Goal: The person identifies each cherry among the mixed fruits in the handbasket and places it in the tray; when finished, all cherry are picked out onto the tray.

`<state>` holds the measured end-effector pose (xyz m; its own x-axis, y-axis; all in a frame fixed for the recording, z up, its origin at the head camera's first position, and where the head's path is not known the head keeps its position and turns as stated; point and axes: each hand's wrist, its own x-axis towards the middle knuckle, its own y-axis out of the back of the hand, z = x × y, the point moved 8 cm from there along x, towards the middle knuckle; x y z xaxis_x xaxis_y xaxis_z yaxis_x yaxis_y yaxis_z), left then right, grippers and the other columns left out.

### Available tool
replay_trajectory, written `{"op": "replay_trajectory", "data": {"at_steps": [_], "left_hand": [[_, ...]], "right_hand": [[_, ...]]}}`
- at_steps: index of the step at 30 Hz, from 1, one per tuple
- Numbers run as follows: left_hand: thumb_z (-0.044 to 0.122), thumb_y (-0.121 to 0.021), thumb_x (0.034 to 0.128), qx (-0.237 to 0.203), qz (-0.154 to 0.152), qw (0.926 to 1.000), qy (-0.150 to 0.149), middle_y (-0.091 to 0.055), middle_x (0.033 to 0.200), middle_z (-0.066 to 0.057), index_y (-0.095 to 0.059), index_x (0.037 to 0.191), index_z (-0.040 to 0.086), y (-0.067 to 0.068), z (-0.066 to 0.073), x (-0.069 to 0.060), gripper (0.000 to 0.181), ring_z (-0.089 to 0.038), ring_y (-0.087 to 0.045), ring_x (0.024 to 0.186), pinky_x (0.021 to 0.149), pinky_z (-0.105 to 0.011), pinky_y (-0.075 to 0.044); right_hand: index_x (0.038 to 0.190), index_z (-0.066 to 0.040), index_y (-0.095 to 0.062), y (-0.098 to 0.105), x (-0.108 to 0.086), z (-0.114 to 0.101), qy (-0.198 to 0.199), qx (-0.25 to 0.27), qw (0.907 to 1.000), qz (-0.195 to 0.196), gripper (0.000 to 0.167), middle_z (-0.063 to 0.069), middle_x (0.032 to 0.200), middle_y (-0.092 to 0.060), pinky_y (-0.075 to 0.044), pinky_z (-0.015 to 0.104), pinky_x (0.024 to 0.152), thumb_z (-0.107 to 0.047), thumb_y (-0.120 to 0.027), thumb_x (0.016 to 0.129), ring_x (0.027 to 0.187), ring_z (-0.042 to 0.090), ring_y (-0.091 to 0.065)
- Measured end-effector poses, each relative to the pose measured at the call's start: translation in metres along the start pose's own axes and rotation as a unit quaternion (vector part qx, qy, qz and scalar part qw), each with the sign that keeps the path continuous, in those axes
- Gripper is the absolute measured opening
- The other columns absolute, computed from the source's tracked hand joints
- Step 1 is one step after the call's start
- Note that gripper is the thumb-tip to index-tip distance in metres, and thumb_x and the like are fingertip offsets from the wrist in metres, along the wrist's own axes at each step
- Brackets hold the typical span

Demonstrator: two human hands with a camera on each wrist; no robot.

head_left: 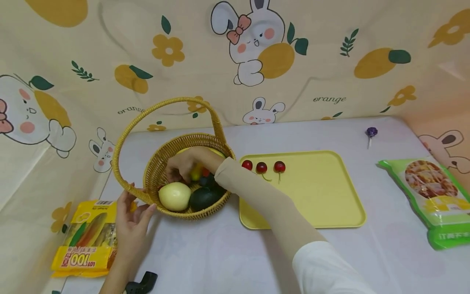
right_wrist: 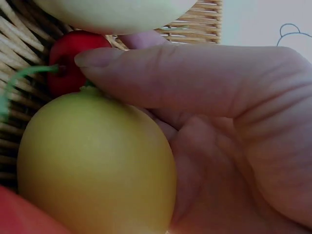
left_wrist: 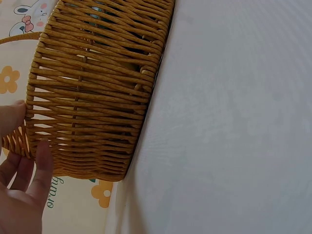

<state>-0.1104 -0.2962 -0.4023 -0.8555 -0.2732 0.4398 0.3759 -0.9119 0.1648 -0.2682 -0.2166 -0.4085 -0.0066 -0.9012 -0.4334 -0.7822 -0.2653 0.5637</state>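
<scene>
A woven basket (head_left: pixel 205 212) with a tall arched handle holds several fruits. My left hand (head_left: pixel 133 218) pinches its left rim near the handle's base; in the left wrist view, thumb and fingers (left_wrist: pixel 43 168) lie on either side of the rim. My right hand (head_left: pixel 189 163) reaches inside the basket. In the right wrist view its thumb presses a red cherry (right_wrist: pixel 73 58) with a green stem, the other fingers mostly hidden behind. Around it lie a yellow fruit (right_wrist: pixel 92 161), a pale yellow-green fruit (head_left: pixel 175 197) and a dark green fruit (head_left: pixel 203 199).
Right of the basket lies a yellow tray (head_left: pixel 312 192) with three cherries (head_left: pixel 261 168) along its back left. A purple lollipop (head_left: pixel 371 132) and a green food bag (head_left: pixel 431 196) are at the right. A yellow packet (head_left: pixel 86 241) and a black object (head_left: pixel 143 283) lie at the left.
</scene>
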Motion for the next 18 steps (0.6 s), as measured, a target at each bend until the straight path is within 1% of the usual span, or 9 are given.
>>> {"op": "replay_trajectory", "data": {"at_steps": [4, 7, 11, 18], "left_hand": [[-0.024, -0.059, 0.0862, -0.005, -0.001, 0.9999, -0.012, -0.045, 0.129, -0.027, -0.035, 0.151, 0.004, 0.0013, 0.0011, 0.0002, 0.074, -0.024, -0.047, 0.121, 0.091, -0.018, -0.051], [-0.023, -0.059, 0.0865, -0.004, -0.001, 0.9999, -0.011, -0.046, 0.13, -0.025, -0.035, 0.151, 0.005, 0.0013, 0.0016, -0.0002, 0.074, -0.024, -0.047, 0.121, 0.092, -0.018, -0.051], [-0.022, -0.059, 0.087, 0.006, -0.003, 0.9999, -0.008, -0.046, 0.131, -0.023, -0.034, 0.151, 0.005, 0.0009, 0.0024, -0.0007, 0.074, -0.024, -0.047, 0.121, 0.092, -0.017, -0.051], [-0.024, -0.059, 0.0859, 0.0, 0.0, 1.0, -0.006, -0.046, 0.13, -0.024, -0.035, 0.151, 0.004, 0.0011, 0.0006, 0.0, 0.075, -0.025, -0.046, 0.121, 0.092, -0.018, -0.051]], "right_hand": [[0.107, -0.007, -0.07, -0.0011, 0.0022, 0.0, -0.004, -0.008, 1.0, -0.002, 0.038, 0.003, 0.096, -0.064, -0.052, 0.024, 0.074, 0.017, -0.068, 0.078, 0.087, 0.014, -0.056], [0.103, -0.007, -0.07, -0.0019, 0.0036, 0.001, -0.007, -0.012, 0.9999, -0.001, 0.034, 0.003, 0.093, -0.062, -0.05, 0.024, 0.071, 0.016, -0.07, 0.078, 0.083, 0.013, -0.054], [0.099, -0.006, -0.067, -0.0019, 0.004, 0.0, -0.001, -0.012, 0.9999, 0.005, 0.032, 0.002, 0.089, -0.059, -0.048, 0.023, 0.068, 0.017, -0.071, 0.077, 0.08, 0.013, -0.051], [0.101, -0.007, -0.068, -0.0005, 0.0014, -0.0005, -0.005, -0.009, 0.9998, 0.019, 0.035, 0.003, 0.094, -0.065, -0.053, 0.024, 0.073, 0.017, -0.072, 0.076, 0.084, 0.014, -0.058]]}}
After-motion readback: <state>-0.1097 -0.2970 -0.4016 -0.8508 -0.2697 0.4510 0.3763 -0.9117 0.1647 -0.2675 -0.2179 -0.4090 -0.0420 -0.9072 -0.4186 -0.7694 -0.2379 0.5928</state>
